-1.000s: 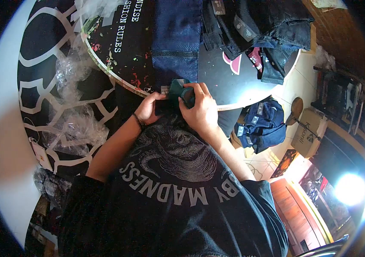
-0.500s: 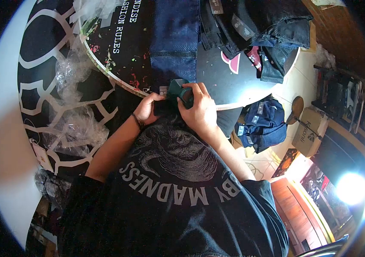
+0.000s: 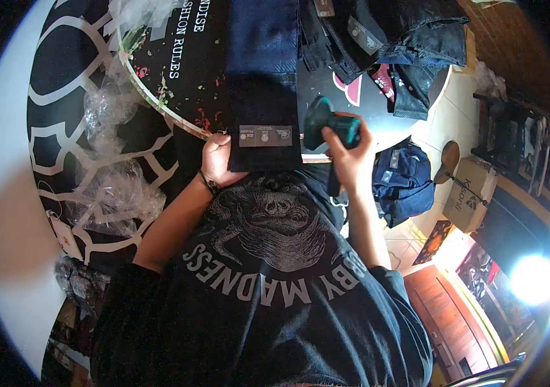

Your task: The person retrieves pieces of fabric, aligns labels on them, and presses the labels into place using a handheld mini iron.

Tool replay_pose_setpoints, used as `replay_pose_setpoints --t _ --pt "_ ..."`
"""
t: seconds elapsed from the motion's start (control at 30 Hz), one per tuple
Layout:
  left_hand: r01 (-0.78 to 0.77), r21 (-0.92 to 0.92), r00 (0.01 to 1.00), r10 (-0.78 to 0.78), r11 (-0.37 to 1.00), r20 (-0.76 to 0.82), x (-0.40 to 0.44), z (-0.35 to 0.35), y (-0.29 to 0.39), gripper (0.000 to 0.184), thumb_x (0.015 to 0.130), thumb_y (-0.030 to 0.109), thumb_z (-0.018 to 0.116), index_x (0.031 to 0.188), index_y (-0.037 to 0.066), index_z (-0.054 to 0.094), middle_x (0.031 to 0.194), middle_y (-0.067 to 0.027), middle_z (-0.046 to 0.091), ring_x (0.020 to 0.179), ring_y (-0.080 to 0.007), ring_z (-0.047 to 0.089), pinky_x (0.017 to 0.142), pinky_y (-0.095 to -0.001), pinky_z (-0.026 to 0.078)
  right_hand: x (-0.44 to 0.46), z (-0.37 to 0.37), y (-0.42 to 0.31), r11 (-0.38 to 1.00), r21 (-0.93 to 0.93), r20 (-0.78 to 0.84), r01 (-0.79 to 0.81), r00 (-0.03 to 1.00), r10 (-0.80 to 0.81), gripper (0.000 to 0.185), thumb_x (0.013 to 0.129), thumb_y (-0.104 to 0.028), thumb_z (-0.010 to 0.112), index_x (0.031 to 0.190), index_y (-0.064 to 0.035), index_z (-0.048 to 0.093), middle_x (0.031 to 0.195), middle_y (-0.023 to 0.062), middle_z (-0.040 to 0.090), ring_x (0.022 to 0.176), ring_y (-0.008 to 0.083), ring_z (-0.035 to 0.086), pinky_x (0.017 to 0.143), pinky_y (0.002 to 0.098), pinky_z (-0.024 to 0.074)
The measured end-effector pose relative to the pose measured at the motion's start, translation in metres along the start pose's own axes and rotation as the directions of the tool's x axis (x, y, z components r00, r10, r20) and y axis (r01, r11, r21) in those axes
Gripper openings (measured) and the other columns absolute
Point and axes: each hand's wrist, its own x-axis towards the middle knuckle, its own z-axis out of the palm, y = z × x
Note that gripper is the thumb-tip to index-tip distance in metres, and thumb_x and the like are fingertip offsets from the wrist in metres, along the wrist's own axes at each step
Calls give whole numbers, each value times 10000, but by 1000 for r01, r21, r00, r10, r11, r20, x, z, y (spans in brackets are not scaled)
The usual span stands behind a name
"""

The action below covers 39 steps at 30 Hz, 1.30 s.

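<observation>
My left hand point(image 3: 218, 160) grips the left edge of the waistband end of dark blue folded jeans point(image 3: 262, 58), thumb on top. A grey printed label point(image 3: 265, 136) lies across that end, which hangs at the table's near edge. In my right hand point(image 3: 354, 159) is a dark green hand-held tool point(image 3: 328, 122) with a broad flat head and a dark part pointing down. It is held to the right of the jeans, apart from the label. The exact kind of tool does not show.
The round black table point(image 3: 181, 106) has printed lettering and a pale rim. Dark folded jeans point(image 3: 410, 32) are piled at its right. Clear plastic wrapping point(image 3: 127, 200) lies at left. Blue folded garments point(image 3: 404, 180) and a cardboard box point(image 3: 468, 197) are at right below.
My right hand has lifted the green tool off the waistband and moved right, uncovering the grey label. My left hand has shifted slightly left, still at the jeans' edge.
</observation>
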Motion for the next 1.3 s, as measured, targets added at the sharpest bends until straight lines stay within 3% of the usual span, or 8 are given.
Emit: replay_pose_setpoints --t 0.17,0.3,0.47,0.5,0.57,0.77,1.0,1.3 --pt "37 -63 994 -30 997 107 7 -8 -5 781 807 453 581 1454 37 444 1421 -185 540 1285 -390 524 1077 -571 399 -2 -17 2 995 -74 5 72 997 -72 349 788 -138 794 1084 -21 650 835 102 683 765 173 652 725 326 527" --pt "6 -9 981 -7 1000 -193 10 -26 -8 875 864 670 431 1466 35 430 1429 -199 514 1281 -409 509 1013 -616 429 -14 1 -12 948 -280 69 152 988 -138 382 743 -148 792 1086 -44 661 901 164 677 837 284 673 777 378 528" --pt "-144 439 988 155 887 10 1 -27 -2 745 860 588 555 1381 55 533 1390 -146 575 1269 -358 530 1064 -560 404 -23 19 -15 864 -384 72 327 943 -325 399 674 -211 763 1011 -32 647 968 193 635 949 389 629 806 470 518" --pt "-293 833 948 257 469 188 -4 -46 0 760 830 576 619 1374 52 535 1394 -140 572 1273 -354 525 1076 -559 392 -27 20 -22 883 -394 83 255 967 -242 361 679 -205 742 979 -34 635 996 194 628 986 392 626 836 467 526" --pt "-448 715 685 307 -538 660 -1 -89 15 805 770 552 746 1360 46 537 1402 -129 564 1281 -347 515 1101 -556 367 -28 28 -14 847 -474 110 241 971 -215 390 697 -207 711 1040 -47 614 1052 187 612 1006 395 627 854 473 530" --pt "-193 931 968 214 311 129 116 15 -27 803 778 575 711 1357 44 541 1392 -135 569 1270 -350 521 1096 -552 373 -36 44 3 846 -445 78 295 953 -292 436 648 -178 749 1017 -27 570 1054 191 590 975 408 625 830 492 534" --pt "-17 925 990 -122 380 69 163 68 -92 805 788 602 671 1353 43 546 1380 -141 575 1257 -354 528 1091 -548 381 -65 23 -34 883 -439 84 167 986 -145 366 895 -349 567 1122 -86 682 1081 172 684 979 367 676 842 459 547" --pt "97 928 945 -325 359 27 172 83 -122 812 800 636 618 1348 41 553 1365 -149 583 1241 -358 537 1085 -541 391 -61 41 -19 845 -480 35 235 968 -249 259 801 -234 670 989 -65 614 967 164 632 859 380 665 730 489 553"
